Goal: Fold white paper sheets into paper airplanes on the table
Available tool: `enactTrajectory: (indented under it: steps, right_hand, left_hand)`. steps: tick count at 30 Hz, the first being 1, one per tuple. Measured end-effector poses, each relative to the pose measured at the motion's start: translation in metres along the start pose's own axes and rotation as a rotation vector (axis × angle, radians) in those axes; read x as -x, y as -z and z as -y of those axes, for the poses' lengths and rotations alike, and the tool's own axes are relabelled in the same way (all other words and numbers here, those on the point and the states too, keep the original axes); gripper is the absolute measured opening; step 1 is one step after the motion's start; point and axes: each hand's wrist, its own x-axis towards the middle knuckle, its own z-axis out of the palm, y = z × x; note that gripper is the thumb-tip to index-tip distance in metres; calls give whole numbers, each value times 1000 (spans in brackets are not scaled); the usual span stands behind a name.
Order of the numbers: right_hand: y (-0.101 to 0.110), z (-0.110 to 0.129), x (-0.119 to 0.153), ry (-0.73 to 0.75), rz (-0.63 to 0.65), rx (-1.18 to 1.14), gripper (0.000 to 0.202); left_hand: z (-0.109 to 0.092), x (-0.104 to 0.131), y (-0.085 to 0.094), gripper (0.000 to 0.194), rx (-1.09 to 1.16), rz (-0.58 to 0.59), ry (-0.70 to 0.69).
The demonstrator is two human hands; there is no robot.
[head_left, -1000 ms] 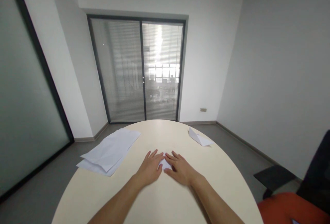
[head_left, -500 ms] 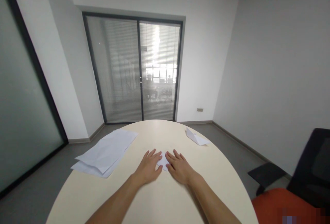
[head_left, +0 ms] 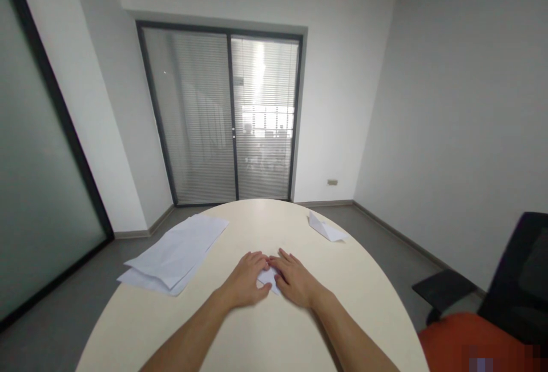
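A small piece of folded white paper (head_left: 268, 277) lies on the table in front of me, partly covered by both hands. My left hand (head_left: 247, 279) holds its left side, with the fingers bent together over the far edge and the thumb at the near side. From the right, my right hand (head_left: 296, 278) presses on the paper. Its thumb and index finger are on the sheet, and the other fingers stretch forward past it. The fingertips of both hands meet at the paper's far edge, hiding that part.
Loose white sheets (head_left: 177, 255) overlap on the left of the round cream table (head_left: 257, 335). A folded paper piece (head_left: 327, 228) rests near the far right edge. On the right stands an office chair with an orange seat (head_left: 471, 335). Glass doors (head_left: 231, 115) with blinds are beyond.
The fingers of both hands have drawn in and now meet at the paper's far edge; before, they lay apart and flatter on it. The paper has shifted slightly. Other papers have not moved.
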Motion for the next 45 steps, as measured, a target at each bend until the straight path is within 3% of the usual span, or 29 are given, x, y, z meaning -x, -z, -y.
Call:
enactTrajectory:
  steps: [14, 27, 36, 45]
  right_hand:
    - [4, 1, 4, -27, 81, 20, 54]
    - [0, 2, -5, 21, 52, 35, 53]
    - [9, 3, -1, -43, 143, 22, 55]
    - [31, 3, 4, 66, 148, 54, 21]
  left_hand:
    - [-7, 1, 2, 35, -24, 20, 42]
    - [-10, 1, 6, 49, -90, 33, 109]
    - [-6, 2, 8, 61, -59, 73, 162]
    - [-3, 6, 5, 70, -43, 96, 167]
